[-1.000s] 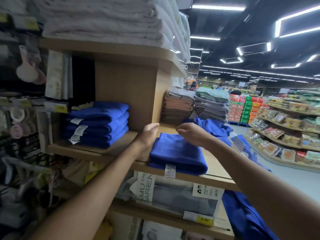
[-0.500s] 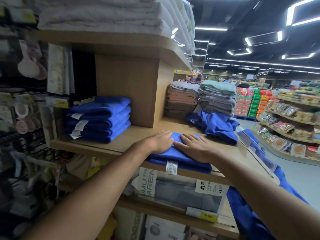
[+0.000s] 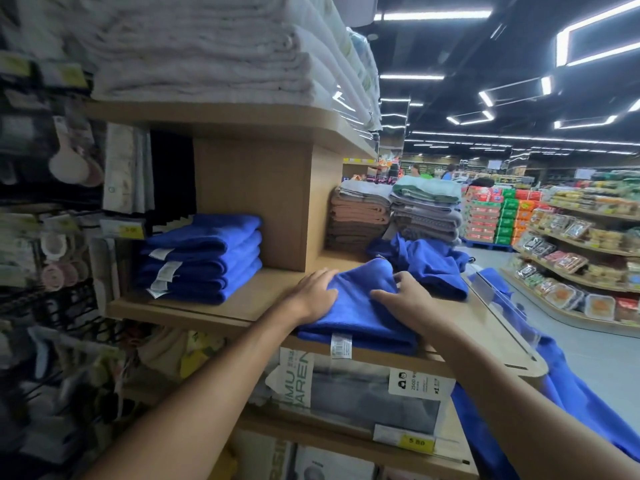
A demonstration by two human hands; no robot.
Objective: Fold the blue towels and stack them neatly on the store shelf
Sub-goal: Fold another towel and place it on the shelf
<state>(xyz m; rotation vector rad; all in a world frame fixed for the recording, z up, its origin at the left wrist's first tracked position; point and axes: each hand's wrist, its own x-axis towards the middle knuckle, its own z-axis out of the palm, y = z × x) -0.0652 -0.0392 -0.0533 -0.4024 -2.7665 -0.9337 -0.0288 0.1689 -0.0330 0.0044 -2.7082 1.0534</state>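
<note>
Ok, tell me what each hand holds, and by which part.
Right hand grips the folded towel at its raised far right edge. Left hand only presses flat on the towel's left side; it holds nothing.

Shelf: I see a light wooden shelf (image 3: 242,306).
Under fingers: folded blue towel (image 3: 360,313), at the front edge beneath my left hand (image 3: 313,292) and right hand (image 3: 410,301).
Left of fingers: stacked blue towels (image 3: 204,258), well apart.
Beyond right fingers: loose blue heap (image 3: 429,268), near.
Further back: brown stack (image 3: 356,220) beside grey stack (image 3: 427,213).
</note>
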